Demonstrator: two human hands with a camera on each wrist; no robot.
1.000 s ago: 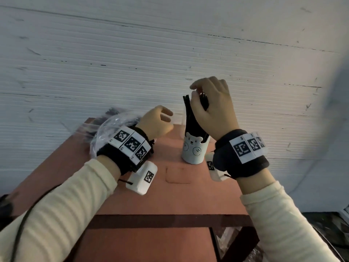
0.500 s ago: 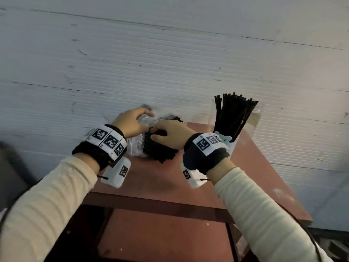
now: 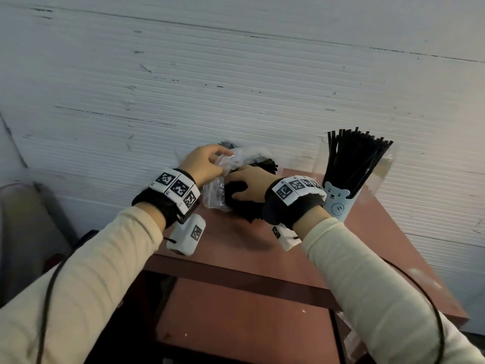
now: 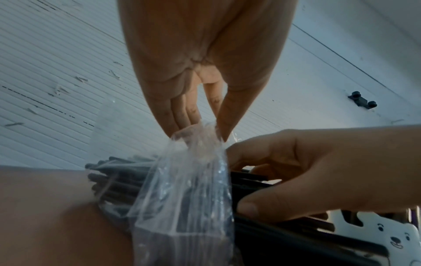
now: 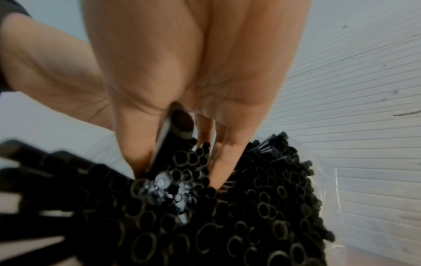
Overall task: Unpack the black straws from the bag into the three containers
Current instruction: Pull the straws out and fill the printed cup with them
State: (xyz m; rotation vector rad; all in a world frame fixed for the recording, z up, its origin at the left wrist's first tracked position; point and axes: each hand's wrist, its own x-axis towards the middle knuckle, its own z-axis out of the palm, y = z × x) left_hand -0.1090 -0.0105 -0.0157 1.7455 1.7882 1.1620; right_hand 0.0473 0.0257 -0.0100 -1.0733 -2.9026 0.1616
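I count one container (image 3: 338,203) in view, a pale blue cup with a bear face and no readable writing, right of my right grip (image 3: 249,186) on the bench (image 3: 367,253), holding a fan of black straws (image 3: 354,158). My right grip clasps the straw bundle (image 5: 227,207) at the bag's mouth. My left grip (image 3: 203,164) pinches the clear bag (image 4: 193,180). A ribbed white wall (image 3: 236,74) stands just behind.

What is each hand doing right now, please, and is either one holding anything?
Left hand: pinches the clear plastic bag at its top edge.
Right hand: fingers curled round a bunch of black straws at the bag's mouth.
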